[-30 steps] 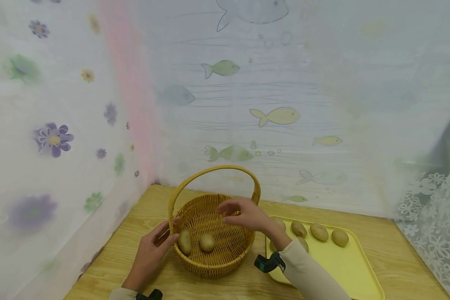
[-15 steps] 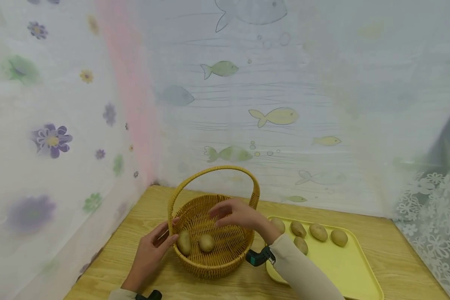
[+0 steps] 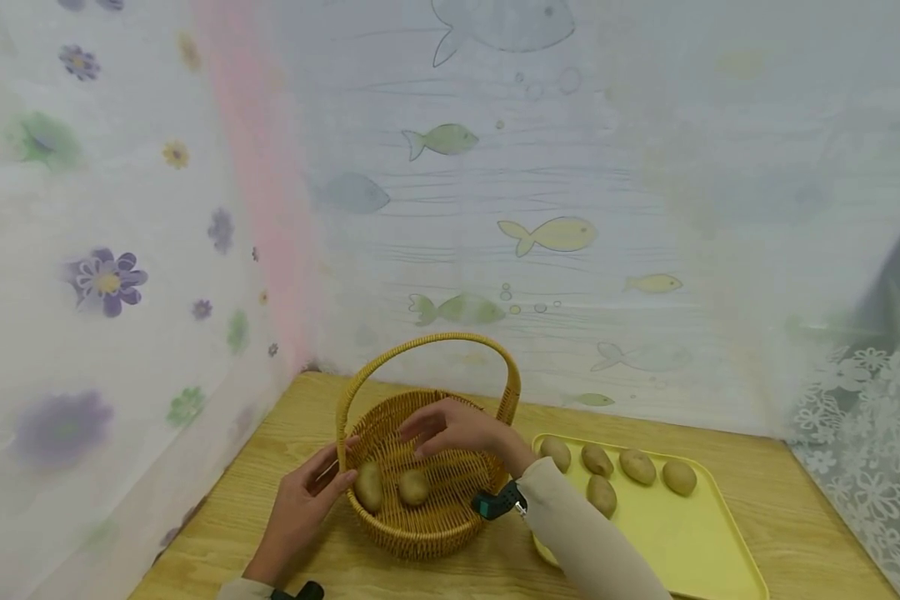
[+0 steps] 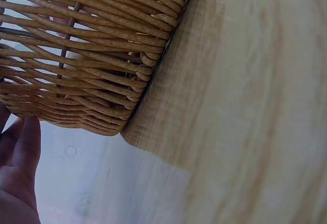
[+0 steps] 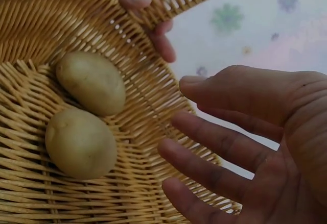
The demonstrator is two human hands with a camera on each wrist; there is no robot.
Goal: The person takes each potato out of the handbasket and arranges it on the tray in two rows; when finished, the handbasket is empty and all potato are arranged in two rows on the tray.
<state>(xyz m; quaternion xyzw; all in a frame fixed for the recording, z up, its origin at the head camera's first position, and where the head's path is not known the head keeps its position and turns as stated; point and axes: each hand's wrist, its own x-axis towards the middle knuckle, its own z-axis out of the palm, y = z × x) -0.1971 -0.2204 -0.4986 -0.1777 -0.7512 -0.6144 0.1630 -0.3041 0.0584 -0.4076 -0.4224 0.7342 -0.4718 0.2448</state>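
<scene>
A round wicker basket [image 3: 420,536] with a tall arched handle stands on the table. Thumb and fingers of my left hand [image 3: 300,500] pinch its left rim, where the handle joins. In the left wrist view that hand [image 4: 19,173] shows beside the woven wall [image 4: 97,55]. Two potatoes lie inside near the left side, an oblong one [image 3: 369,486] and a rounder one [image 3: 414,487]; the right wrist view shows both potatoes [image 5: 92,82] close together. My right hand [image 3: 461,429] hovers over the basket, palm inward, fingers spread and slightly bent, holding nothing.
Right of the basket a yellow tray [image 3: 693,542] carries several potatoes [image 3: 637,467] along its back and left, partly behind the right sleeve [image 3: 585,533]. A patterned wall [image 3: 555,317] rises behind the wooden table [image 3: 802,517], another on the left.
My right hand has drifted left across the basket, and its sleeve now covers less of the tray's potatoes. The left hand, basket and potatoes stay where they were.
</scene>
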